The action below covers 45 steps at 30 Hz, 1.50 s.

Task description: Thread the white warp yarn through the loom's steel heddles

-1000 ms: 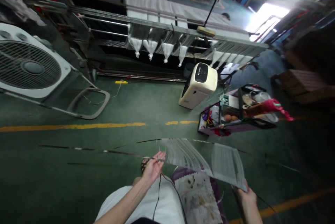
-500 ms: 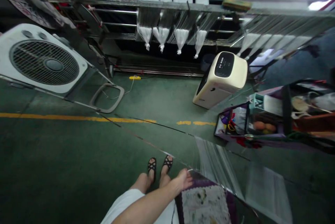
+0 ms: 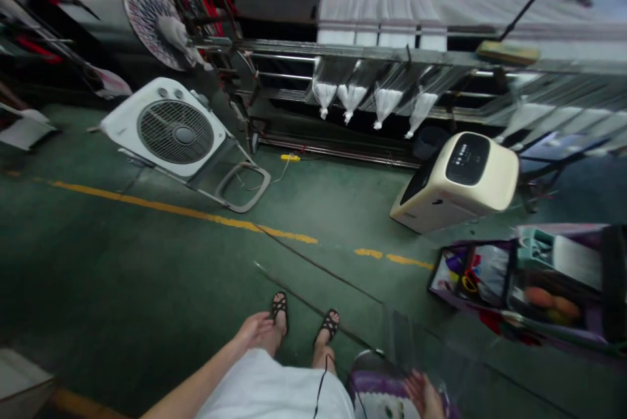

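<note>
Translucent thread sheet [image 3: 407, 335], carried between thin rods [image 3: 356, 338], was at the lower right, near the purple-covered seat [image 3: 375, 381]. Hands were apart: left hand [image 3: 255, 327] empty, fingers loosely extended; right hand [image 3: 422, 394] at the sheet's near side, grip indeterminable because of blur. Purple-edged organizer [image 3: 465, 308] contained a yellow looped handle [image 3: 469, 284], a translucent bag [image 3: 492, 274], a teal box [image 3: 533, 248] and round orange items [image 3: 539, 297]. Half a second earlier, the left hand had been at the near rod; it had since moved away leftward.
</note>
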Motion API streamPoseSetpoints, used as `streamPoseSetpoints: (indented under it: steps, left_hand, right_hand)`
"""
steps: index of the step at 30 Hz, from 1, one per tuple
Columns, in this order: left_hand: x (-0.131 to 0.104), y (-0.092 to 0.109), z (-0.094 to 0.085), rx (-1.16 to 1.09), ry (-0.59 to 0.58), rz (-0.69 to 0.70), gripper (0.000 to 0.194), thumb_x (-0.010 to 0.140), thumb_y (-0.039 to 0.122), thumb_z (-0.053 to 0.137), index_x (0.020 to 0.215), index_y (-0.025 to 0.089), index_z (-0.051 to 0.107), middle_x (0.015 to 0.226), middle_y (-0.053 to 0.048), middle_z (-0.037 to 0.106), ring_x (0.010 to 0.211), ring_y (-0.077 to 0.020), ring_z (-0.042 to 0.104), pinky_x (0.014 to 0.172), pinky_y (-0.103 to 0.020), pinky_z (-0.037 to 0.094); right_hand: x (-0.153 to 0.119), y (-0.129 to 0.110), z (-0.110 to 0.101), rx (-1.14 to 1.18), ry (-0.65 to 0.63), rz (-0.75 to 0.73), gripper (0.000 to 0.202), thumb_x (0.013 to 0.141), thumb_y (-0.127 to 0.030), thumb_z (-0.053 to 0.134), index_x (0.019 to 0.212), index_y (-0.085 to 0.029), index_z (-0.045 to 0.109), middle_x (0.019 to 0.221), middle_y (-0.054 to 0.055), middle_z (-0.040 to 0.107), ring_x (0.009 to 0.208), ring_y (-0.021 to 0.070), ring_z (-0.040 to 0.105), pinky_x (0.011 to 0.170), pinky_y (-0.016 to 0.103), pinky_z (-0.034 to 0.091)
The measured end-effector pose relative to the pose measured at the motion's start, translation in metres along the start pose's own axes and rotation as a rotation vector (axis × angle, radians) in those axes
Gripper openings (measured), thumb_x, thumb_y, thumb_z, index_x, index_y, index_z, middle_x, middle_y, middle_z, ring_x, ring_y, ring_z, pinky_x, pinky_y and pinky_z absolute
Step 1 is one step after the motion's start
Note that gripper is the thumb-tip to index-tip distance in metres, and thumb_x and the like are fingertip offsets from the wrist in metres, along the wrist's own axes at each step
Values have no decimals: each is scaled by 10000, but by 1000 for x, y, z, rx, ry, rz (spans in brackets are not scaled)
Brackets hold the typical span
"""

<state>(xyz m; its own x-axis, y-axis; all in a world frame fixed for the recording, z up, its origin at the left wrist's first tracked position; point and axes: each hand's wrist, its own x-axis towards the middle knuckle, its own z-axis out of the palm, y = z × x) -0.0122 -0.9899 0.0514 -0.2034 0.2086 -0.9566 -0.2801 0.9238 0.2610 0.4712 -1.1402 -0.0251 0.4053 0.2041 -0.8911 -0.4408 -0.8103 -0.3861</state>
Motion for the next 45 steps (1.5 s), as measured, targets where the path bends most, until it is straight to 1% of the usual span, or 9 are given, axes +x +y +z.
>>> streamPoseSetpoints:
  steps: [5,9,14,19,25,30,37,41,45]
  left_hand:
    - [8,46,-80,-67,-23,64,291,762,163,609,1047,118,571,908,-114,697,792,-198,691,720,-266,519]
    - [41,98,-139,-108,-65,112,349,724,201,667,1054,117,592,943,-133,705,799,-205,697,720,-273,523]
    - [88,216,-221,-134,-93,154,311,808,185,577,1112,118,572,1035,-156,694,863,-198,698,750,-265,530]
    - [119,331,-316,-161,-70,193,334,826,172,548,1159,142,559,1103,-145,680,943,-193,686,886,-301,516]
    - [153,391,-384,-128,3,73,277,831,149,527,1102,158,584,1058,-130,700,937,-201,691,902,-328,517]
    - [161,456,-376,-128,-79,86,225,828,186,529,1036,179,615,1006,-108,715,919,-220,695,854,-323,529]
    - [149,621,-325,-49,-156,318,281,783,260,561,1033,137,599,956,-124,710,838,-224,699,794,-321,515]
    - [168,731,-278,83,-179,602,322,789,307,559,1046,118,606,967,-132,700,873,-244,678,831,-356,498]
    - [212,858,-211,213,-68,959,275,789,208,561,1046,140,630,1055,-121,672,989,-236,634,939,-353,456]
  right_hand:
    - [-1,-48,145,-22,-68,15,298,643,-451,516,771,-187,570,810,115,670,782,287,705,773,413,569]
    - [-22,-95,259,-55,-105,-40,319,689,-456,553,791,-157,598,874,117,684,751,259,706,708,369,571]
    - [-71,-148,411,-85,-95,-101,282,793,-408,506,814,-146,607,870,94,689,715,192,699,676,290,560]
    - [-123,-165,559,-172,-138,-63,307,825,-428,549,817,-132,631,809,95,701,622,171,683,606,284,552]
    - [-161,-180,673,-284,-209,-57,350,797,-477,596,800,-131,650,756,66,694,516,153,640,469,243,499]
    - [-176,-220,722,-302,-166,-110,425,738,-558,623,744,-133,629,701,77,676,502,180,633,476,267,483]
    - [-182,-314,811,-264,-210,-213,305,786,-430,603,729,-130,611,662,76,668,459,151,604,453,247,468]
    - [-174,-387,897,-235,-320,-320,293,707,-414,692,758,-137,612,643,47,668,454,130,595,435,217,451]
    - [-153,-461,1011,-206,-452,-419,422,602,-488,753,787,-143,595,591,22,652,422,135,578,392,208,413]
